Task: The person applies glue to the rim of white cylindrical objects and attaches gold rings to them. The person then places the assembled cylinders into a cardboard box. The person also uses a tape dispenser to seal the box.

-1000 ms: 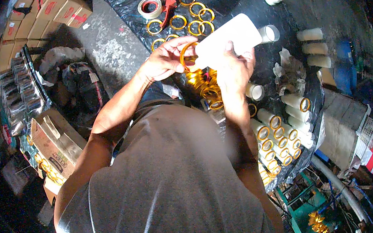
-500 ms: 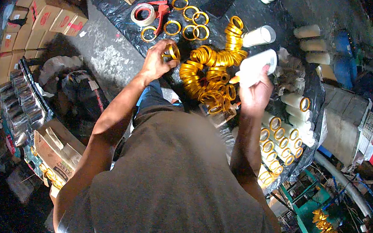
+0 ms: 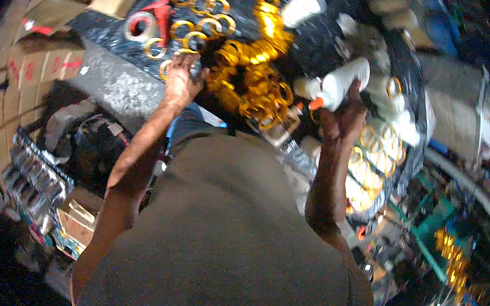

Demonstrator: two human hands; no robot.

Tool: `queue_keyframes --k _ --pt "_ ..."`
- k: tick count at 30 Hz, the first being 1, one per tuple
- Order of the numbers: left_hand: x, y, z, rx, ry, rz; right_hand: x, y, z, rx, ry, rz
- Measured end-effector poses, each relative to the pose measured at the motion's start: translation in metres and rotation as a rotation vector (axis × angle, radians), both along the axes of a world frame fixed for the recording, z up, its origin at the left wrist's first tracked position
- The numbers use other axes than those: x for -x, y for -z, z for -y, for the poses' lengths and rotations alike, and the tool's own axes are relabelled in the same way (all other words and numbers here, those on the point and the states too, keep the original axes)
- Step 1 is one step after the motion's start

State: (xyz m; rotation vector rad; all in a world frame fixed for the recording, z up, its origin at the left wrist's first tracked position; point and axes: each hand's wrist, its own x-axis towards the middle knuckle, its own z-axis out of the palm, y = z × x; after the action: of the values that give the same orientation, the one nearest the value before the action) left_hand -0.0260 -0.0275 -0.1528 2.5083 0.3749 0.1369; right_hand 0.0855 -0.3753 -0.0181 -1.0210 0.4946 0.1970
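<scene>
My left hand (image 3: 183,82) reaches over the table's near left edge with its fingers stretched out, blurred by motion. Partly hidden beside its fingers lies a gold ring (image 3: 163,70), at the near end of a group of loose gold rings (image 3: 182,29). On the right, my right hand (image 3: 344,119) is wrapped round a white squeeze bottle (image 3: 345,81), held tilted with its orange tip pointing down and left. Between my hands lies a curving heap of stacked gold rings (image 3: 265,28).
A red tape dispenser (image 3: 163,15) with a tape roll (image 3: 141,26) sits at the left. White cylinders with gold rims (image 3: 377,162) lie stacked at the right; a white cup-like cylinder (image 3: 304,7) is behind the heap. Cardboard boxes (image 3: 55,65) line the far left.
My left hand has opened from the gold rings it gripped, and another ring now lies by its fingers. The right hand has tipped the bottle further over. The whole view has turned.
</scene>
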Motion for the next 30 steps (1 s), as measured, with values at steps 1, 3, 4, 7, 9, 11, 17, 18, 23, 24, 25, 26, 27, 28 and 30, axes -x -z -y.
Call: queue_keyframes --k 1,3,4,7,9,11,17,18,23,24,25,26,27,28,30 --pt "-0.008 -0.009 0.008 -0.099 0.140 0.197 -0.002 0.001 0.012 0.075 -0.022 0.055" --pt "-0.025 -0.020 0.055 0.103 0.436 0.120 -0.006 0.002 0.042 0.248 -0.009 0.156" --pt "-0.033 -0.026 0.074 0.151 0.579 0.025 -0.006 0.003 0.061 0.542 -0.067 0.270" --pt "-0.051 0.050 0.140 0.638 0.722 0.145 -0.002 -0.031 0.066 -0.163 0.208 0.121" --pt "-0.077 0.049 0.166 0.250 0.923 0.271 0.008 -0.034 0.077 -0.221 0.196 0.154" --pt "-0.091 0.039 0.177 -0.220 1.093 0.287 0.016 -0.014 0.100 0.191 0.050 0.268" --pt "-0.093 0.042 0.186 -0.080 1.122 0.075 0.038 -0.023 0.108 -0.344 0.234 0.096" --pt "-0.095 0.030 0.189 0.031 1.089 -0.086 0.039 -0.023 0.109 -0.367 0.246 0.086" --pt "-0.087 0.050 0.180 0.340 1.048 -0.062 0.028 -0.028 0.110 -0.225 0.340 0.042" --pt "-0.083 0.031 0.179 0.284 1.085 0.034 0.028 -0.026 0.113 -0.208 0.355 0.047" --pt "-0.079 0.026 0.179 0.312 1.063 0.069 0.026 -0.026 0.112 -0.190 0.359 0.054" --pt "-0.076 0.020 0.180 0.341 1.040 0.103 0.024 -0.026 0.113 -0.173 0.362 0.060" --pt "-0.073 0.014 0.180 0.367 1.017 0.137 0.023 -0.019 0.116 -0.113 0.334 0.099" --pt "-0.070 0.008 0.180 0.339 1.008 0.072 0.024 -0.014 0.118 -0.026 0.282 0.137" --pt "-0.067 -0.007 0.179 0.280 0.987 -0.059 0.026 -0.011 0.120 0.017 0.223 0.179"
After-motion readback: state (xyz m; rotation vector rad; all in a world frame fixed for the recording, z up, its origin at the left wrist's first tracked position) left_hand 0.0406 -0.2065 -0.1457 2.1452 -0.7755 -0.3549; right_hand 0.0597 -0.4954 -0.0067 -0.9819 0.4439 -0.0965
